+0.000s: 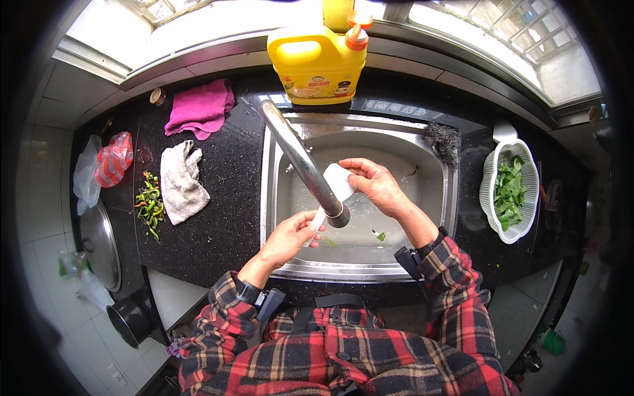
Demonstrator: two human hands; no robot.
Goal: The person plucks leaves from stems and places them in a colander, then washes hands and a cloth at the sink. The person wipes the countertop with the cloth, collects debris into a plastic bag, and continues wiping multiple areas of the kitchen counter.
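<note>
The left hand (287,239) pinches the narrow handle of a white spoon (339,182) between thumb and curled fingers. The right hand (378,186) grips its broad, rounded end, thumb on the near face and fingers along the far edge. The spoon is above the sink (356,272), slanting behind the curved metal faucet (297,155), which hides its middle; that both ends are one piece is a judgement. It looks light, stiff and smooth, probably slippery if wet and unlikely to dent; the slim handle seems the surest hold, with the rim as a second grip. Below, a green leaf scrap (379,235) lies in the basin. Beyond the sink stands a yellow jug (317,76); to the right, a white basket (487,181) holds green leaves (509,191); to the left lie a pale cloth (179,181) and green and red chillies (152,208).
</note>
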